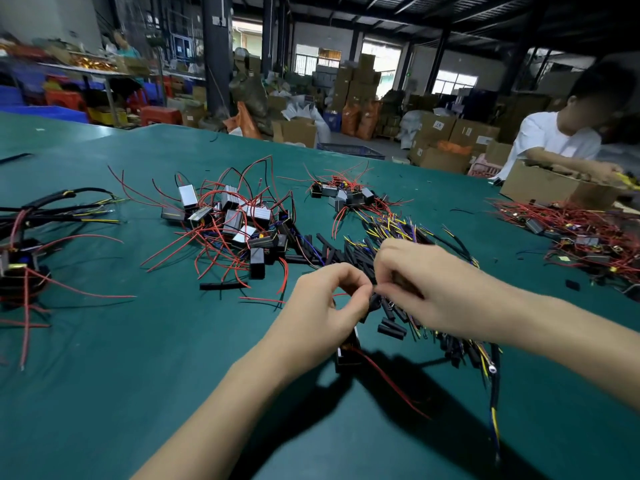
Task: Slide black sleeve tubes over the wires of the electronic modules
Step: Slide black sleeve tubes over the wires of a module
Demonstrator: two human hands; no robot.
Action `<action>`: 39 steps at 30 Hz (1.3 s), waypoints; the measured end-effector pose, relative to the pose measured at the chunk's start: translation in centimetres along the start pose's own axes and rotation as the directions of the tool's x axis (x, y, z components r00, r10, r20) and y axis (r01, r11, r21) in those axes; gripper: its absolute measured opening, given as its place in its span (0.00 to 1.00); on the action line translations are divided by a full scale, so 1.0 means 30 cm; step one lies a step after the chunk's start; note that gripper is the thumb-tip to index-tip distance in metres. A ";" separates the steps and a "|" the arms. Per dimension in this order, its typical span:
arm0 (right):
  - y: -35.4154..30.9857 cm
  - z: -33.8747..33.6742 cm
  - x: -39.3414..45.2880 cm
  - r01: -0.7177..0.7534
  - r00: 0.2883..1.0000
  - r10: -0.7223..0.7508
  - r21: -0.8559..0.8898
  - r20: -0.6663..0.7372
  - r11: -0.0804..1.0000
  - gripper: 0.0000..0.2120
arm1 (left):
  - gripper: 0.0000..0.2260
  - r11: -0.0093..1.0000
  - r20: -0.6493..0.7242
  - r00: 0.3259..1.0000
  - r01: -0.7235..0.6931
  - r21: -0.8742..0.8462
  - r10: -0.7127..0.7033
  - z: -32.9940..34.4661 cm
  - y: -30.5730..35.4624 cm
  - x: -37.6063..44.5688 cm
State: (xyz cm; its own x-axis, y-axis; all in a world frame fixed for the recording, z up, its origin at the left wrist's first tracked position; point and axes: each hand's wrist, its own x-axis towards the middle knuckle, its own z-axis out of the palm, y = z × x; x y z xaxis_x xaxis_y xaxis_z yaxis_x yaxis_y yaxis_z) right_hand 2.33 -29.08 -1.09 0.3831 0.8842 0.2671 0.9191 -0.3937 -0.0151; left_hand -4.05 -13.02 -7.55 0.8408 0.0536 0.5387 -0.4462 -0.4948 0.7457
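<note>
Fingers: left hand (pixel 327 303) has fingers (pixel 349 275) curled, thumb and forefinger tips pinching a thin red wire (pixel 341 294); right hand (pixel 433 285) has fingers (pixel 388 258) bent, tips pinching a black tube (pixel 375 299) just beside the left fingertips.
Module: a black module (pixel 347 355) hangs under the left hand, partly hidden by the palm, its red lead (pixel 391 382) trailing toward the right over the counter (pixel 138 375).
Tubes: a heap of loose black tubes (pixel 391 325) lies on the counter under and beyond the right hand, mixed with yellow and blue wires (pixel 391 230).
Module pile: many modules with red wires (pixel 239 223) lie beyond and left of the left hand; a smaller cluster (pixel 343 194) lies farther off.
Single tube: one long tube (pixel 221 285) lies left of the left hand.
Harnesses: sleeved bundles (pixel 41 209) lie far left of the module pile.
Other person: a person in a white shirt (pixel 557 140) works at a cardboard box (pixel 550 185) far right of the hands, with another tangle (pixel 581 233) of red wires nearer.
</note>
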 end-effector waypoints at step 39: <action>0.009 -0.016 -0.031 0.386 0.906 -0.417 -0.555 0.077 0.737 0.04 | 0.08 0.996 0.127 0.988 0.091 -0.011 -0.089 -0.053 0.050 -0.002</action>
State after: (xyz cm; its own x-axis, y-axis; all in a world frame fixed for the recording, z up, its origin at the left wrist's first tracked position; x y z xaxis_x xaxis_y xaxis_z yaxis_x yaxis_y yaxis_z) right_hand 2.18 -30.13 -0.89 -0.0291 0.9844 0.1737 0.7742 -0.0877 0.6268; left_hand -5.26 -12.39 -5.83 0.9092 -0.0134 0.4162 -0.3713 -0.4785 0.7957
